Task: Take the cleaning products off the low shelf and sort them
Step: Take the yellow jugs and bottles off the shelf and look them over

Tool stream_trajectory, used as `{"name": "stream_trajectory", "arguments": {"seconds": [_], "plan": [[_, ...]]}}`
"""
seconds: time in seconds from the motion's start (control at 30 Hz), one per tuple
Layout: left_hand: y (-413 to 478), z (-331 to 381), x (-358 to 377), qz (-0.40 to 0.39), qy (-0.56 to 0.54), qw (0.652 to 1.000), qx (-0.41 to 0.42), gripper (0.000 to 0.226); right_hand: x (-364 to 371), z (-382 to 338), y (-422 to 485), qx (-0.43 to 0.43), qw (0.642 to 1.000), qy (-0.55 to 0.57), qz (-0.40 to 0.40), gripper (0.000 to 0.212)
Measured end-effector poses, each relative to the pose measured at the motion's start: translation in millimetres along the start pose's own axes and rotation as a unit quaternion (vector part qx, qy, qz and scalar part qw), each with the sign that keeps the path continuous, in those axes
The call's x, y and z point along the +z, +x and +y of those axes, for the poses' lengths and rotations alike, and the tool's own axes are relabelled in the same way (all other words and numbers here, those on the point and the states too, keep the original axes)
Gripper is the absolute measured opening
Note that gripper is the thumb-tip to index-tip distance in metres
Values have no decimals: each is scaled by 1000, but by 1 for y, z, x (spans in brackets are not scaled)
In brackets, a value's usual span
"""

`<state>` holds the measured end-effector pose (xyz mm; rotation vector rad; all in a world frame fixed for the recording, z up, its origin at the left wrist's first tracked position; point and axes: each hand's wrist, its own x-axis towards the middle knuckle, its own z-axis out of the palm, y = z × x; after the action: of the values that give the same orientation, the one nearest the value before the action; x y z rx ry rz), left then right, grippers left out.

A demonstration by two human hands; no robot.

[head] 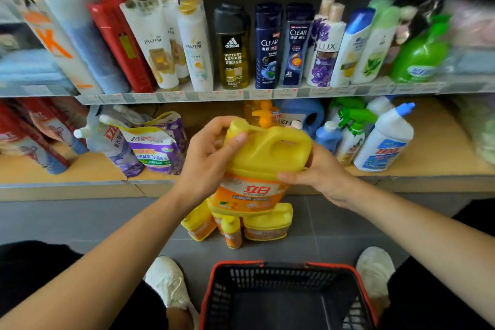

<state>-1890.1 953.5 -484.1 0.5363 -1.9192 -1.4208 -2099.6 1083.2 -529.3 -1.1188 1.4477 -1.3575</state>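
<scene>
The left hand and right hand both curl round the yellow detergent jug. Beneath the grip stand perhaps four yellow bottles.

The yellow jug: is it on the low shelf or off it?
Off it: the left hand and right hand grip the yellow jug before the low shelf.
</scene>
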Motion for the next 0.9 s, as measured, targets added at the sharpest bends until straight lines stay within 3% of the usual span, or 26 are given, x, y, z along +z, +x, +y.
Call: {"name": "stream_trajectory", "arguments": {"seconds": [0.07,0.13,0.2,0.37,0.5,0.73,0.9], "plan": [[-2,2,2,-23,47,998,21,32,-3,-15,-3,-62,994,-79,32,87],[-1,1,0,-20,74,997,30,35,-4,-27,-4,-119,977,-172,34,66],[0,0,-1,-23,76,996,28,36,-1,-35,-2,-126,970,-208,26,48],[-5,-9,2,-38,49,998,14,31,4,-35,4,-106,969,-222,10,32],[-7,-17,-1,-67,39,997,10,34,3,-36,5,-101,975,-198,19,27],[-5,-26,-3,-133,179,972,82,40,-3,-36,1,-83,970,-226,-5,28],[2,-19,-3,-243,72,967,-3,34,-17,-46,6,-64,963,-252,-73,28]]}}
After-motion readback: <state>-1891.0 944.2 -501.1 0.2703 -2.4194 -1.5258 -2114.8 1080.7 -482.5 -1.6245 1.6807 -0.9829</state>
